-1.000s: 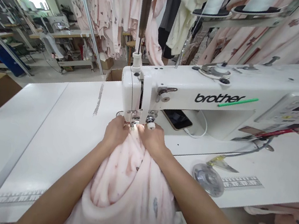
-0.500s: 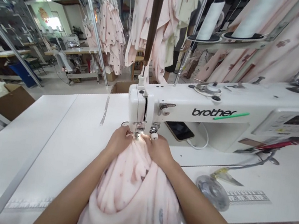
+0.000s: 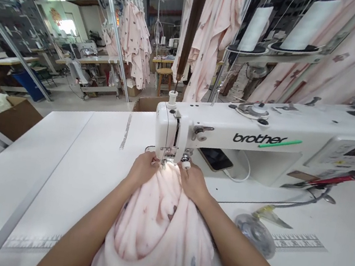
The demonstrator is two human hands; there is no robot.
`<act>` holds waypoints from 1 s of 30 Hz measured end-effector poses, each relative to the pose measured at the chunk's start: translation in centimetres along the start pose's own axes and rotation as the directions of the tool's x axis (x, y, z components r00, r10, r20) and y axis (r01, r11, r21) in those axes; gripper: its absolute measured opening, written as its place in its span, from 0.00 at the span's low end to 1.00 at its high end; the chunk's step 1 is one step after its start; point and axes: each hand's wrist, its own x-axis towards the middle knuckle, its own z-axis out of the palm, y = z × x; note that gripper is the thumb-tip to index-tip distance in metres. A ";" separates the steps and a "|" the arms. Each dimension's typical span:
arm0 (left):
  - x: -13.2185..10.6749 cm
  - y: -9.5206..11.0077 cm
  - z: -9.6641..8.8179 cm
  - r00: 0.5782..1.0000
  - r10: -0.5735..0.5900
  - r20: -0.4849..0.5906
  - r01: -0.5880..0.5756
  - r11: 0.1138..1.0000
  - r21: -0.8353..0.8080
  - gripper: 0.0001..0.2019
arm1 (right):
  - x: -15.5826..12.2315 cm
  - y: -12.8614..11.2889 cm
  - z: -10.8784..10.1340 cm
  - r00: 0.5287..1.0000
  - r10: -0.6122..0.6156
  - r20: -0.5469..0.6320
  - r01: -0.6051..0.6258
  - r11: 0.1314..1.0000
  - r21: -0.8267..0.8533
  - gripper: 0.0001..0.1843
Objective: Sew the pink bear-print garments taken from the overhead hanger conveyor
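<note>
A soft pink fabric piece [image 3: 152, 242] with small dark printed shapes hangs in folds between my forearms and runs up under the needle area of a white sewing machine [image 3: 211, 132]. Its top end is lit by the machine's lamp beside the presser foot [image 3: 164, 162]. My left hand [image 3: 143, 167] is closed on the fabric just left of the foot, fingertips curled. To the right of the foot, my right hand [image 3: 193, 182] also grips the fabric, its fingertips partly hidden behind the machine's head. The needle itself is too small to make out.
A phone [image 3: 216, 158] with a white cable lies behind the machine arm. On the right are a clear round container [image 3: 255, 234], yellow-handled snips [image 3: 272, 215] and a printed ruler strip [image 3: 298, 242]. Thread cones [image 3: 255, 28] stand above. Pink garments [image 3: 211, 34] hang behind.
The view has shifted slightly, so the machine sits a little further right. Both hands stay at the presser foot with the fabric. A hanging garment behind shows differently, and a stool is now visible.
</note>
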 end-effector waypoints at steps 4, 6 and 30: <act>0.0 -0.1 0.0 1.000 -0.028 0.009 0.028 1.000 0.004 0.07 | 0.0 0.0 -0.1 1.000 0.018 0.008 -0.018 1.000 -0.007 0.15; -0.1 -0.1 -0.1 0.999 -0.039 0.025 0.040 0.999 -0.003 0.07 | 0.0 0.0 0.0 1.000 0.024 0.011 -0.023 1.000 -0.006 0.15; -3.7 0.0 -2.3 0.972 -0.115 0.206 0.155 0.969 -0.192 0.05 | -0.7 -2.1 -1.4 0.954 -0.207 0.218 0.105 0.908 0.405 0.12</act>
